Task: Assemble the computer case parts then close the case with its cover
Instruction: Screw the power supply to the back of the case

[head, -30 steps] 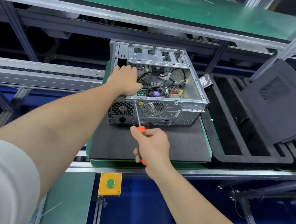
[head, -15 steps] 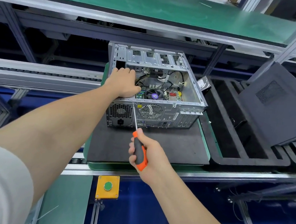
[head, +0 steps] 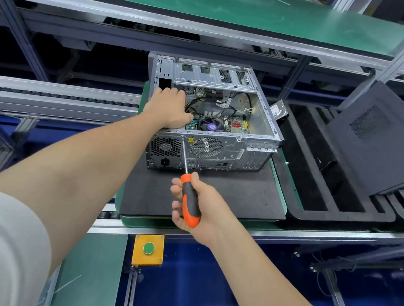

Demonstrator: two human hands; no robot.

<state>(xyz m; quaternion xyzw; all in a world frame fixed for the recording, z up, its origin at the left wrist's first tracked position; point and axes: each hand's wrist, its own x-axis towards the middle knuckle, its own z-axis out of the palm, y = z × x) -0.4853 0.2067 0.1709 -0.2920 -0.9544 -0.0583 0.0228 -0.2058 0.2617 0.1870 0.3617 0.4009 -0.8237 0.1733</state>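
Note:
An open silver computer case (head: 261,124) lies on a dark foam mat (head: 241,197), its rear panel facing me and its motherboard and fan exposed. My left hand (head: 168,108) rests flat on top of the power supply in the case's left side. My right hand (head: 195,207) grips an orange and black screwdriver (head: 189,201); its shaft points up at the rear panel, the tip touching near the top edge beside the power supply grille. The dark case cover (head: 382,139) leans upright in a black foam tray at the right.
The black foam tray (head: 339,212) with long slots sits right of the mat. A hard drive (head: 279,111) lies between the case and the tray. A yellow box with a green button (head: 148,249) hangs below the conveyor rail. A green shelf (head: 212,2) runs overhead.
My right hand has drawn back toward me and turned, so more of the screwdriver handle shows. My left hand stays on the power supply. The view has shifted slightly.

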